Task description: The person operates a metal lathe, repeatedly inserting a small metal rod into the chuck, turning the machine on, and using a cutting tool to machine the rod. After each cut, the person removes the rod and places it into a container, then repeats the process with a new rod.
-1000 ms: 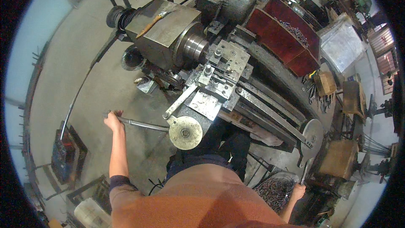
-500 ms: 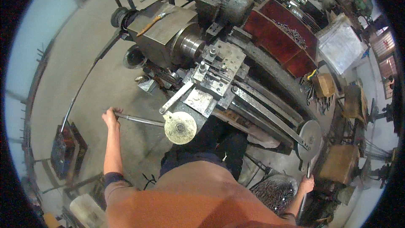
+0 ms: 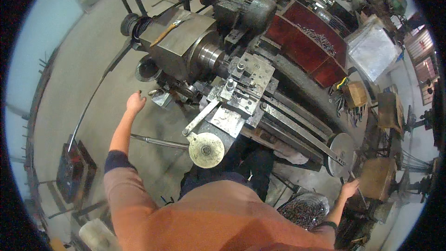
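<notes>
Workshop floor, big lathe point(image 3: 223, 74) centre. Left hand point(image 3: 135, 102) spread, empty, near the lathe's head end, above long lever point(image 3: 158, 141). Right hand point(image 3: 348, 188) open at tail handwheel point(image 3: 339, 160). Best: keep sleeves clear, grip lever firmly.

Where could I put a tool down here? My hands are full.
Bare concrete floor lies left of the lathe, beyond the left hand. The flat headstock top has room. The carriage and red tray are crowded.

The big steel lathe point(image 3: 223, 65) was dull grey, its round handwheel point(image 3: 206, 149) pale cream. Behind it, the boxy metal chip tray point(image 3: 309, 49) was dark red. The person's sleeve point(image 3: 125, 190) was salmon orange over a navy cuff.
</notes>
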